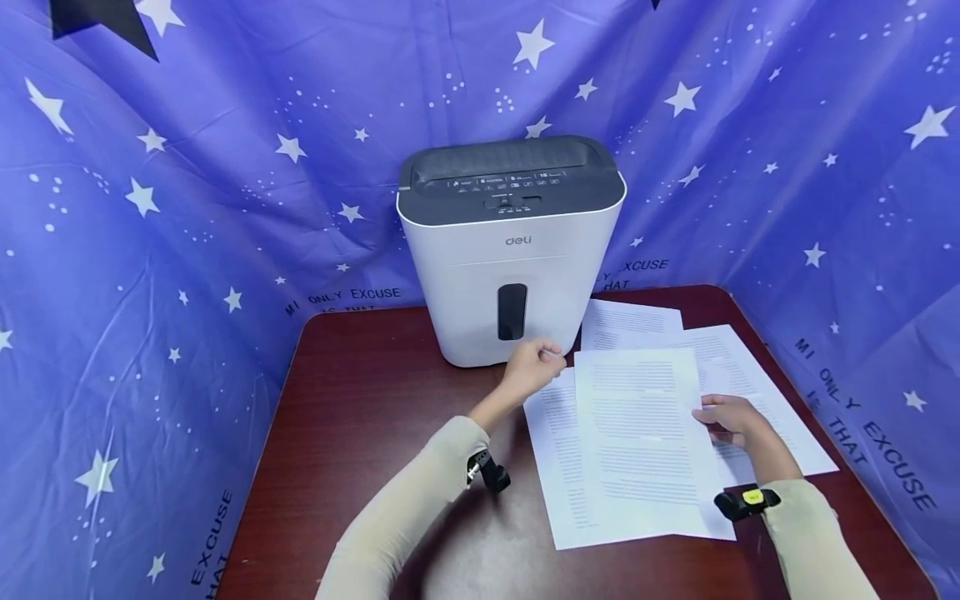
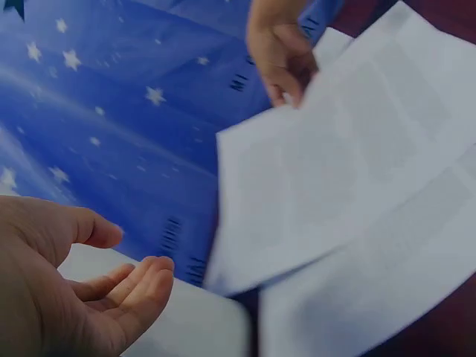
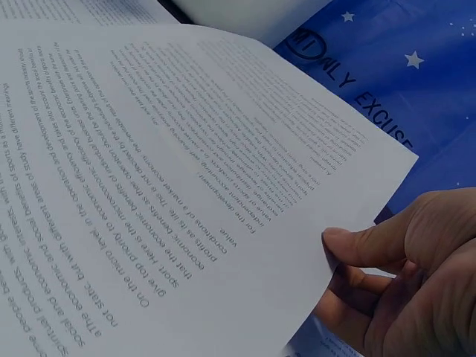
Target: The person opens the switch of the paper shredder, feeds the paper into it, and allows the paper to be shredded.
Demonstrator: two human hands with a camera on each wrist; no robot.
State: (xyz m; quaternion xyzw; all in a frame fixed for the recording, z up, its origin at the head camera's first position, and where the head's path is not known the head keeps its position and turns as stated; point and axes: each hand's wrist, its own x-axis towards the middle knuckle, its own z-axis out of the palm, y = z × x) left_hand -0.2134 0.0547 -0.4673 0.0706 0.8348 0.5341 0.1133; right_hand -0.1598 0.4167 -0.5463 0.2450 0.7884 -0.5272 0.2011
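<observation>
My right hand [image 1: 733, 419] pinches the right edge of a printed sheet of paper [image 1: 637, 425] between thumb and fingers. In the right wrist view the sheet [image 3: 186, 186] bends slightly, lifted over other pages. My left hand [image 1: 531, 368] hovers in front of the white paper shredder [image 1: 465, 292], left of the sheet's top corner. The left wrist view shows its thumb and loosely bent fingers [image 2: 145, 297] apart, with nothing between them. Beneath the held sheet, another printed page [image 1: 551, 450] sticks out on the left.
More printed pages lie behind and to the right, including one by the shredder [image 1: 637, 321] and one near the table's right side [image 1: 757, 392]. The shredder has a dark grey top [image 1: 510, 179]. A dark red table [image 1: 360, 417] carries everything, with blue star-patterned curtains [image 1: 225, 208] around it.
</observation>
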